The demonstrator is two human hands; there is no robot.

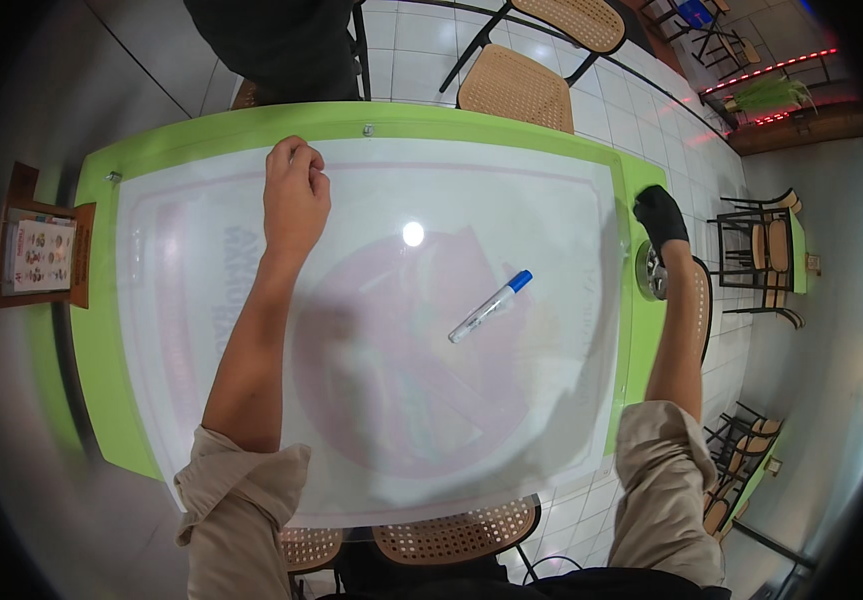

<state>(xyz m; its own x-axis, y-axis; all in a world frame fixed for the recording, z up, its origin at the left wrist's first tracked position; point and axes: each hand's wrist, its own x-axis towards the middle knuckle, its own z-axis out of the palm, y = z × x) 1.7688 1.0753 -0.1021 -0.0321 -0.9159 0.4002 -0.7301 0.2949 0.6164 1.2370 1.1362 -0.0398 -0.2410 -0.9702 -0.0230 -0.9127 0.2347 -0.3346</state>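
A large white sheet (371, 190) covers most of the green tabletop (101, 400), with a faint reversed picture showing through and a clear layer at its edges. Over the sheet's far left part is my bare left hand (296, 195), its fingers curled in; whatever they hold, if anything, is hidden. My right hand (661, 215), in a black glove, is closed at the table's right edge beyond the sheet. Beside it sits a round shiny metal dish (650, 270), partly covered by my wrist. A marker (491, 307) with a blue cap lies slantwise on the sheet, touched by neither hand.
A wooden holder (46, 250) with a menu card stands at the left edge. Small metal pieces (368, 130) sit along the far green border. A person in dark clothing (276, 50) is across the table. Cane chairs (516, 85) stand beyond and on the near side.
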